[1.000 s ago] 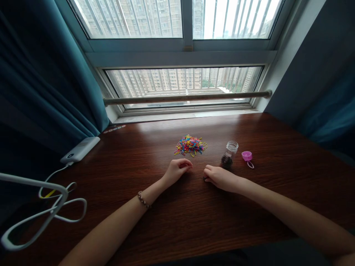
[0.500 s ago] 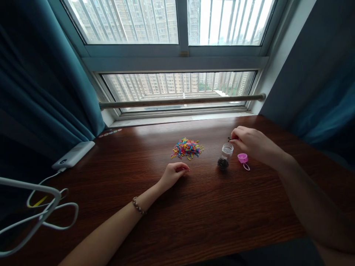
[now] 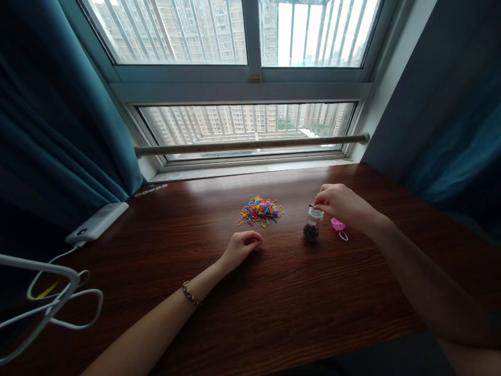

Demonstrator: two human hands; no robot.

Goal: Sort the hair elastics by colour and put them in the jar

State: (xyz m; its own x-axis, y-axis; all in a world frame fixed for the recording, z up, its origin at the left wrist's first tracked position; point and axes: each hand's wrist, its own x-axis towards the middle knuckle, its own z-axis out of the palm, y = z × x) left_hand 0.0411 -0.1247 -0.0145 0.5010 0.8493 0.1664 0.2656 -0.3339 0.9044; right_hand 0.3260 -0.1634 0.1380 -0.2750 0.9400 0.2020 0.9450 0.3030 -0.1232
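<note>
My right hand [image 3: 332, 199] is closed in a pinch just above the mouth of a small clear jar [image 3: 316, 213]. The tip of a small black pin [image 3: 311, 206] shows at its fingertips, over the jar's rim. Dark small pieces [image 3: 310, 232] fill the lower part of the upright jar. My left hand [image 3: 240, 247] rests on the table with its fingers curled together; what they hold, if anything, is hidden. Just beyond it lies a heap of small colourful looped pins [image 3: 260, 211]. A pink cap with a loop [image 3: 338, 226] lies right of the jar, below my right wrist.
The brown wooden table [image 3: 250, 308] reaches to the window sill. A white power bank [image 3: 99, 222] with a white cable [image 3: 70, 261] lies at the left, beside a blue curtain [image 3: 70, 104]. A rail [image 3: 250, 145] crosses the window.
My right hand has moved left and down, bringing the black pin from beside the jar to its mouth. My left hand stays where it was. The view has shifted slightly.
</note>
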